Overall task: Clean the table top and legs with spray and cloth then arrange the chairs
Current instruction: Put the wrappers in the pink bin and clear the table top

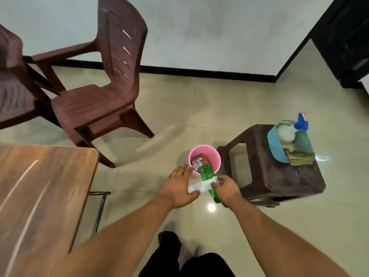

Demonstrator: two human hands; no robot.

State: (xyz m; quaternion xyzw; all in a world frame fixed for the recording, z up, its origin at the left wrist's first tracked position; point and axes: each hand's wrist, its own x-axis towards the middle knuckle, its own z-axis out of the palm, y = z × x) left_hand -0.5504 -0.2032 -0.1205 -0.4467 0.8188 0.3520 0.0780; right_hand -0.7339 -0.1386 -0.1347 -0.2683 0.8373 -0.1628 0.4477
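Note:
My right hand [227, 189] grips a crumpled green plastic bottle [207, 172] near its blue cap, its base tilted into a pink bin [216, 154] on the floor. My left hand [178, 186] is beside it, its thumb pinching a white paper strip [196, 186] that lies across the bottle. The wooden table [40, 186] is at lower left. A spray bottle [299, 124] with a blue trigger and a folded cloth [297, 157] rest in a blue tub [274, 144] on a brown stool [279, 176] at the right.
A brown plastic chair [95, 104] stands behind the table, with a second chair [14, 92] at the far left. Wrappers lie inside the pink bin. A dark doorway is at upper right. Beige floor tiles surround the bin and stool.

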